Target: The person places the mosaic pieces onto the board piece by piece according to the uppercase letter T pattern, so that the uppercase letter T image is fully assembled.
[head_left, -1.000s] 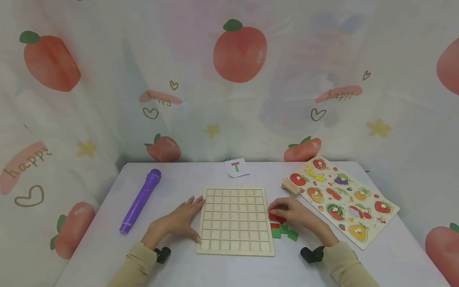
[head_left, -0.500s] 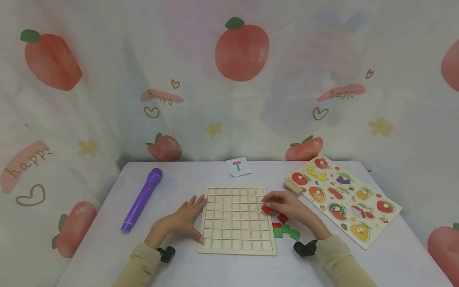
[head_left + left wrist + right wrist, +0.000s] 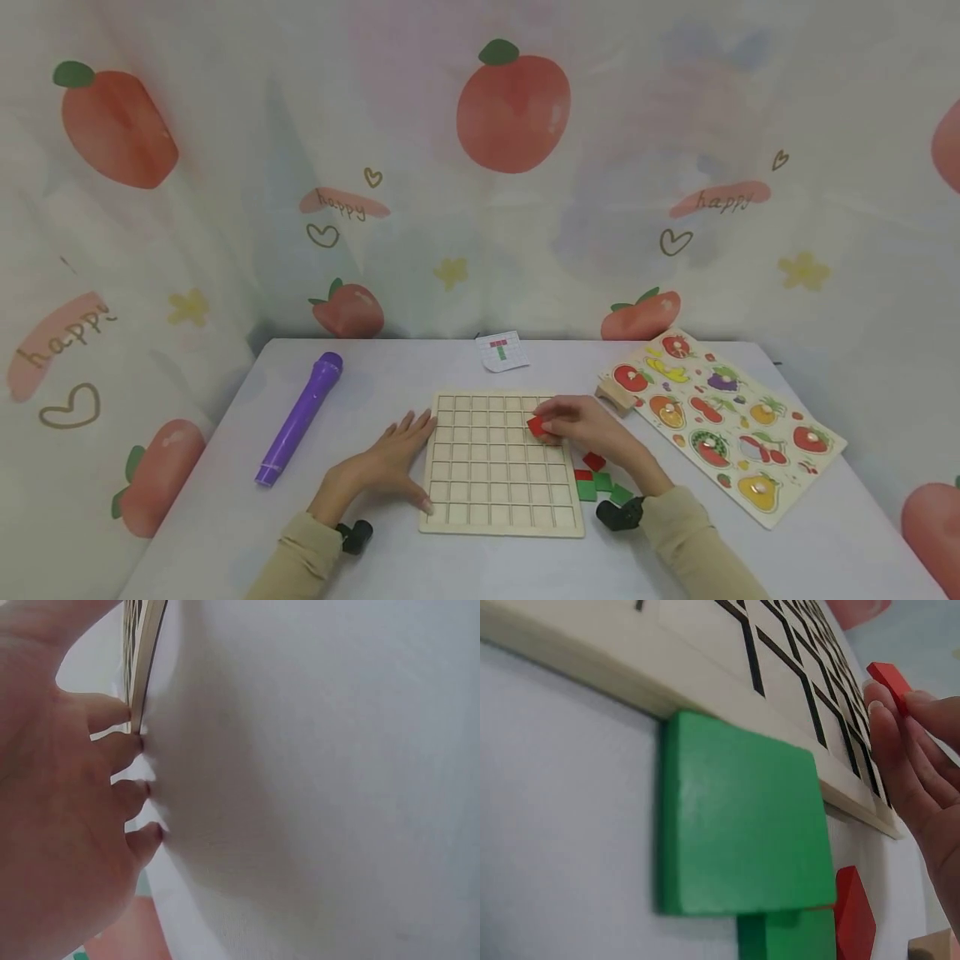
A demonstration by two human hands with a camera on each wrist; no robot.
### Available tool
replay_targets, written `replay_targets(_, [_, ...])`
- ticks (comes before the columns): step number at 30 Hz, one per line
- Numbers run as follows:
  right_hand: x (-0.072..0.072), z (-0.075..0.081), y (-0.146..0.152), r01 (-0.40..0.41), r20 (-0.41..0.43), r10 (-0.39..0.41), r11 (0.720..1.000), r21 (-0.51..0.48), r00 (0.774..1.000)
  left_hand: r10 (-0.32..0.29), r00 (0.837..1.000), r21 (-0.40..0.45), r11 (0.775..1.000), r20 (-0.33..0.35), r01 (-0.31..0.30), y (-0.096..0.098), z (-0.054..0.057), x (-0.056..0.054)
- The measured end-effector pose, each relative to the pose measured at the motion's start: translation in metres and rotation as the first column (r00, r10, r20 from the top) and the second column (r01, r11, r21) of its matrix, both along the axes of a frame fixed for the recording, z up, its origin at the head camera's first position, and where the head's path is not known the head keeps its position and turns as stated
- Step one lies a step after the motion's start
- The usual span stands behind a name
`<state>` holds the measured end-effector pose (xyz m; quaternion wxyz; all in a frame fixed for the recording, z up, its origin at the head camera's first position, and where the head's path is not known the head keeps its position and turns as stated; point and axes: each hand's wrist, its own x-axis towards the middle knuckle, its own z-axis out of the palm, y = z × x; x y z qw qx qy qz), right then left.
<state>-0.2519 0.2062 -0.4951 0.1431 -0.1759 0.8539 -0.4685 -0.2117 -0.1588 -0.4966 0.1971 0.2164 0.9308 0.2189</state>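
A square wooden grid board [image 3: 498, 473] lies in the middle of the table. My left hand [image 3: 381, 461], fingers spread, rests along its left edge; fingertips [image 3: 135, 742] meet the board's side in the left wrist view. Between thumb and fingers my right hand [image 3: 588, 427] pinches a red square tile [image 3: 889, 682], over the upper right of the grid. Beside the board's right edge lie loose tiles: a red tile [image 3: 594, 461], another red tile [image 3: 583, 475] partly covered, and several green ones, including a green tile [image 3: 746, 817] large in the right wrist view.
Behind the board lies a small paper card [image 3: 501, 352] with a red and green T on a grid. A fruit knob puzzle [image 3: 738, 450] occupies the right side, a wooden block [image 3: 617, 397] at its left corner. On the left is a purple microphone-shaped tube [image 3: 300, 419].
My right hand has lifted the red tile from the pile and carried it left over the board. My left hand stays at the board's left edge.
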Motion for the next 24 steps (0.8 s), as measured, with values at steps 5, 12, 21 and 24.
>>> replay_targets(5, [-0.004,-0.003,-0.008,-0.013,0.028,0.014,0.999,-0.049,0.999,0.009,1.000,0.002,1.000,0.001,-0.009,0.000,0.000,0.001])
replay_targets(12, [-0.008,-0.003,-0.020,-0.047,0.023,0.049,0.996,-0.082,0.999,0.023,1.000,0.032,0.999,0.016,-0.023,0.001,0.001,0.000])
replay_targets(21, [-0.014,0.000,-0.039,-0.030,0.032,0.032,0.997,-0.077,0.999,0.052,0.998,0.063,0.997,0.033,-0.054,0.004,0.003,0.001])
replay_targets(24, [-0.017,-0.001,-0.045,-0.021,0.029,0.023,0.998,-0.058,0.999,0.061,0.998,0.069,0.996,0.036,-0.063,0.003,0.004,0.001])
